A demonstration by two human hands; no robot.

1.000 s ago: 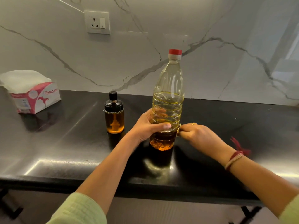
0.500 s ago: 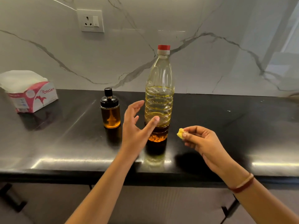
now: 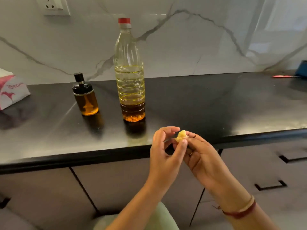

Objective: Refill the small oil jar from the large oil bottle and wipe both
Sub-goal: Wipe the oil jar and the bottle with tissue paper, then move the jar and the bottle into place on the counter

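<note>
The large oil bottle [image 3: 129, 77], clear plastic with a red cap, stands upright on the black counter [image 3: 199, 103], roughly half full of oil. Left of it stands the small oil jar [image 3: 85, 97] with a black lid, full of amber oil. Both hands are in front of the counter's edge, away from both vessels. A small crumpled, oil-yellowed tissue wad [image 3: 181, 136] is pinched between the fingers of my right hand [image 3: 199, 156]. My left hand [image 3: 164, 153] meets it, thumb and fingertips touching the wad.
A tissue pack [image 3: 11, 92], white and pink, lies at the counter's left end. A red stick-like item [image 3: 282, 76] and a blue object [image 3: 301, 68] lie at the far right. Grey cabinet drawers [image 3: 265, 171] sit below the counter; a wall socket [image 3: 54, 5] is on the marble wall.
My left hand let go of the large bottle and drew back. Both hands have pulled back past the counter edge and now meet around the tissue wad. The view has shifted left and down.
</note>
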